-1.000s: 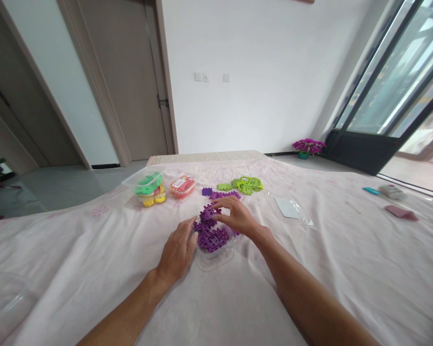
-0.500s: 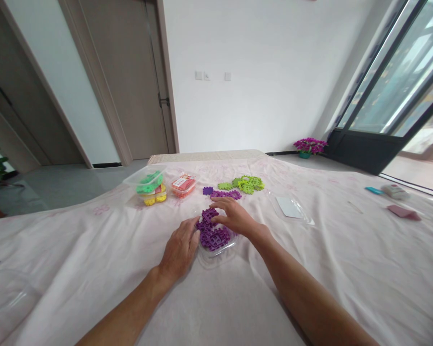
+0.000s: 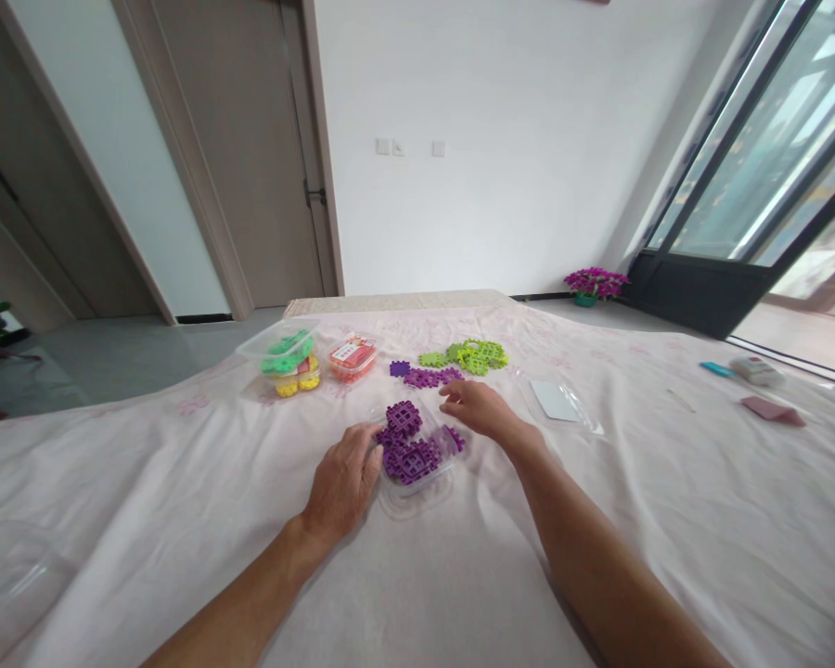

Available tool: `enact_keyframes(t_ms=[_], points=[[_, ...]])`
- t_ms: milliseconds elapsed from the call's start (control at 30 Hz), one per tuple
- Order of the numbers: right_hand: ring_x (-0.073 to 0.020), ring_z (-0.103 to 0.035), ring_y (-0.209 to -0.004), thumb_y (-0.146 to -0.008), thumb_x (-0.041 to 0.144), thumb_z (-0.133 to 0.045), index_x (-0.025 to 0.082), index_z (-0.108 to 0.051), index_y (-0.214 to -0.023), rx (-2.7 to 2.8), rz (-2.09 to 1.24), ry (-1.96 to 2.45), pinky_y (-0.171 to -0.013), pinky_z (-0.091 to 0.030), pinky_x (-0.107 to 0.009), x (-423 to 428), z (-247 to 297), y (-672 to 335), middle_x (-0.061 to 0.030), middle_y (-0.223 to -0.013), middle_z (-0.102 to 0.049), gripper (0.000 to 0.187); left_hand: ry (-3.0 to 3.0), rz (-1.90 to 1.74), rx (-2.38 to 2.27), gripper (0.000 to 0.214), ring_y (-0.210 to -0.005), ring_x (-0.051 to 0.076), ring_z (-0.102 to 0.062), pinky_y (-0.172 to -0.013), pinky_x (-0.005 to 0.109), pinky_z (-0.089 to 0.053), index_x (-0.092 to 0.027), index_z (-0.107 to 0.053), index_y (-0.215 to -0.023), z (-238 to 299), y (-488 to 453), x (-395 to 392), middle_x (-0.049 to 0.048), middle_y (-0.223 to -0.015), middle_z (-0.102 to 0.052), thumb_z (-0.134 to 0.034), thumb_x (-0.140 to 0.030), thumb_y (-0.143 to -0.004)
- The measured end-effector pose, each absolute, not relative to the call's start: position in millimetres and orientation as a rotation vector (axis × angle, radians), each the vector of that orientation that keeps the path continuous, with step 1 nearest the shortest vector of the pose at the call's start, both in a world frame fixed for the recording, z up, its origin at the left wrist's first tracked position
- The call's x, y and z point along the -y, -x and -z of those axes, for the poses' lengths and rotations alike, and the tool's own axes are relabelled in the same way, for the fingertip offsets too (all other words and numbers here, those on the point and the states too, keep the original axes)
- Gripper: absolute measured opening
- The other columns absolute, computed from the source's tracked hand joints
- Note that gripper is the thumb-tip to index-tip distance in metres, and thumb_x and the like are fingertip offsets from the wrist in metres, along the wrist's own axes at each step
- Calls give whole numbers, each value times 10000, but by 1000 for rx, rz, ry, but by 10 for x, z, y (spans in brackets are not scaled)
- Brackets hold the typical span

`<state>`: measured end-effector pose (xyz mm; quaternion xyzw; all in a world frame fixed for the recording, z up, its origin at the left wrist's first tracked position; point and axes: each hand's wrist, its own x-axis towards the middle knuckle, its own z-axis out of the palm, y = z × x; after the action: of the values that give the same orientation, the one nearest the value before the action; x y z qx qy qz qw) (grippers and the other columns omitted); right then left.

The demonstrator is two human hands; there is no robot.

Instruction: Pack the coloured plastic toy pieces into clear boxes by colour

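Note:
Several purple interlocking plastic pieces (image 3: 417, 460) lie heaped in a clear plastic container (image 3: 428, 484) in the middle of the head view. My left hand (image 3: 342, 481) grips the container's left side, fingers at the far edge and thumb nearer me. To the right and a little beyond it, my right hand (image 3: 483, 408) hovers with bent, parted fingers and holds nothing that I can see. Just past its fingertips, a row of purple pieces (image 3: 431, 378) lies on the cloth, beside a darker violet piece (image 3: 399, 368). One more purple piece (image 3: 455, 439) shows at the container's right edge.
Lime green pieces (image 3: 483, 354) lie at the back. Back left are a tub with green pieces (image 3: 289, 350) on yellow ones (image 3: 298, 380), and a labelled red tub (image 3: 353, 357). A clear lid (image 3: 584, 417) with a white card lies right; a pink cloth (image 3: 772, 410) is farther right.
My right hand has moved right, away from the purple pieces in the container, which now show more fully. The left hand stays at the container's side.

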<state>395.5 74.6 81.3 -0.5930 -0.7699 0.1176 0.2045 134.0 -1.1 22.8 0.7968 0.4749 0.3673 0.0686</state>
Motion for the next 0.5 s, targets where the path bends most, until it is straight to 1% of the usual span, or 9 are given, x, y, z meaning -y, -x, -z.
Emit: enact_keyframes(t_ms=[100, 167, 267, 333, 433, 500], points=[[-200, -658, -758, -627, 279, -769, 269, -746, -895, 2352, -445, 1761, -598, -411, -252, -696, -823, -3988, -14, -855, -733, 269, -2429, -1107, -1465, 297, -1157, 219, -574, -984, 403, -486, -214, -515, -1219, -228, -1338, 15, 88, -1209, -600, -365, -281, -971], [-216, -655, -792, -573, 281, -804, 281, -741, -881, 2461, -445, 1788, -586, -398, -253, -663, -826, -3979, -18, -895, -728, 315, -2444, -1101, -1498, 284, -1159, 226, -573, -973, 404, -491, -212, -518, -1201, -231, -1337, 19, 90, -1202, -599, -372, -284, -968], [-212, -645, -790, -551, 298, -830, 276, -715, -950, 2510, -470, 1781, -579, -388, -252, -645, -815, -3961, -22, -920, -717, 416, -2455, -1093, -1547, 276, -1166, 235, -567, -959, 410, -497, -207, -518, -1191, -234, -1333, 26, 96, -1214, -591, -379, -287, -967], [-195, -632, -745, -546, 287, -836, 259, -700, -951, 2498, -505, 1757, -562, -374, -246, -651, -799, -3965, -19, -884, -710, 429, -2450, -1093, -1580, 279, -1175, 238, -562, -951, 412, -502, -209, -520, -1193, -236, -1326, 30, 100, -1232, -583, -378, -290, -967], [-171, -605, -690, -537, 245, -831, 230, -682, -879, 2451, -510, 1723, -536, -348, -234, -663, -775, -3991, -11, -820, -690, 373, -2433, -1097, -1606, 281, -1177, 237, -563, -941, 412, -509, -215, -525, -1193, -240, -1316, 29, 100, -1240, -579, -376, -295, -969], [-158, -593, -678, -569, 218, -799, 218, -668, -838, 2415, -491, 1704, -534, -339, -227, -666, -765, -4009, -4, -795, -680, 300, -2421, -1103, -1590, 281, -1180, 231, -561, -951, 411, -507, -220, -525, -1195, -241, -1313, 23, 94, -1238, -580, -377, -292, -968]])
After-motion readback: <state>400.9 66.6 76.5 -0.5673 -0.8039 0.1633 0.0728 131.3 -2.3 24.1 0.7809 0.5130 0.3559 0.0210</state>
